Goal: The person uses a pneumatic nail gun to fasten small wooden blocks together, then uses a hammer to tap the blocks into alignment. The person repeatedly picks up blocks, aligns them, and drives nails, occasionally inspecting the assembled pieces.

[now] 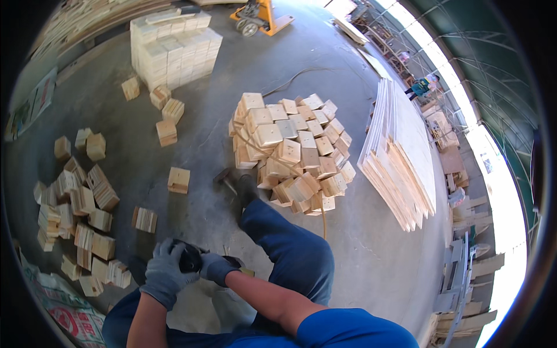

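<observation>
Block heap [301, 148] mid-frame. On my feed, lower centre: left hand [167, 272], right hand [216, 268], black object [190, 258], likely a tool. Left fingers grasp it; right's, can't tell. I'd brace it firmly two-handed.

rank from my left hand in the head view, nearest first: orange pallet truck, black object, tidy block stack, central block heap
1. black object, in your left hand
2. central block heap, ahead, rightward
3. tidy block stack, farther ahead
4. orange pallet truck, at the top edge
</observation>
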Demonstrator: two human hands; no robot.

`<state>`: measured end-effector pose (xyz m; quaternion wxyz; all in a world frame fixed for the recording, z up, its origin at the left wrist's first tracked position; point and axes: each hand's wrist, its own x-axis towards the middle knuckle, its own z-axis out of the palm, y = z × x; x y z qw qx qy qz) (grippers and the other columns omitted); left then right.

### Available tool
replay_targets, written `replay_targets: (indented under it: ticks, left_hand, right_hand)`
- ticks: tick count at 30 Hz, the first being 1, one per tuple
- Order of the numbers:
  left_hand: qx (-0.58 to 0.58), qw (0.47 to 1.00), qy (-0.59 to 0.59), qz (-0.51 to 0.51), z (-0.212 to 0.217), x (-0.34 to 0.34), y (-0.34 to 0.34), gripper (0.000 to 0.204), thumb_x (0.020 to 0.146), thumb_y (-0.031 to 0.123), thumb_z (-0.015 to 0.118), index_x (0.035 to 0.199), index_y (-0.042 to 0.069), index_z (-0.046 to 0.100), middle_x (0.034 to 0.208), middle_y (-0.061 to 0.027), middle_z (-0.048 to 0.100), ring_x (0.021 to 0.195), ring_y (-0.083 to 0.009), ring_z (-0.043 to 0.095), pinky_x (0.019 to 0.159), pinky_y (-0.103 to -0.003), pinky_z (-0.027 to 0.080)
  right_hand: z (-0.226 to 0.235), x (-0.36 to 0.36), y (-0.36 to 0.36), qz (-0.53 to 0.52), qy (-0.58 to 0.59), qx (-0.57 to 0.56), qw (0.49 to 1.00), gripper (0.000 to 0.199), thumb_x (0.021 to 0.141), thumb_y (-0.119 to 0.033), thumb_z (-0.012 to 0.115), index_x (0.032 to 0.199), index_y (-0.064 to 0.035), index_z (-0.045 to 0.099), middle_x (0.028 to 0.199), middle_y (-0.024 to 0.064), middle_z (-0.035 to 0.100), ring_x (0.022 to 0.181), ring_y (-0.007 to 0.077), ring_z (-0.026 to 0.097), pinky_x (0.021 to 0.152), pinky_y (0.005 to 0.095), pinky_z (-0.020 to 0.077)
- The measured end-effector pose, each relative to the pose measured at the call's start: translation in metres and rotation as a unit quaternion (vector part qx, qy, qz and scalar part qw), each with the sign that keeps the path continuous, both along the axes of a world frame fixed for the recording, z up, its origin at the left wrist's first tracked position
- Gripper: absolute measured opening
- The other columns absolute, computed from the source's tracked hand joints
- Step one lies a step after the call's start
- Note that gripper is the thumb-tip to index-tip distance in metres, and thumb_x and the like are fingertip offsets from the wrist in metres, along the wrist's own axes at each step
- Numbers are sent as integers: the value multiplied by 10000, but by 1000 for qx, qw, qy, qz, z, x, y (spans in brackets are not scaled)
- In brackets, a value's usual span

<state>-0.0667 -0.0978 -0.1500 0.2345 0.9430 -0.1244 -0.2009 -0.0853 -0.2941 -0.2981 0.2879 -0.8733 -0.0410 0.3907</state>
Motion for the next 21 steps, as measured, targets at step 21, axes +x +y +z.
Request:
replay_targets:
  ticks: [21]
  left_hand:
    - [-6,999,32,-3,-38,-48,-10,823,628,428,876,1370,206,599,1446,-166,484,1322,-435,471,1046,-526,499]
  right_hand:
    - [-21,-38,9,27,53,-6,998,372,840,-141,706,1201,-61,745,1217,227,728,1169,372,693,983,446,550]
